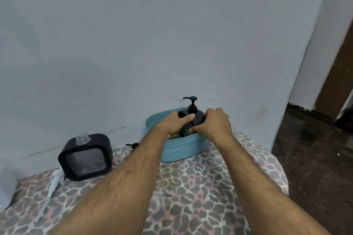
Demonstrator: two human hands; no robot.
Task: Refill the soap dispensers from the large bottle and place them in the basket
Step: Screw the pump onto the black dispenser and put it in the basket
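Both hands on a black soap dispenser [193,119] inside the blue basket [181,149], at the far edge of the leopard-print table [191,187], hard against the wall [133,44]. Left hand [174,123] and right hand [215,122] grasping its body, fingers curled. Second dispenser [86,156], capless, far left; loose pump head [133,145] between. Open cloth near; floor [315,158] right.

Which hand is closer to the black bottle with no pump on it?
Left. The left hand grips the dispenser in the basket, on the open dispenser's side; the right hand is farther right.
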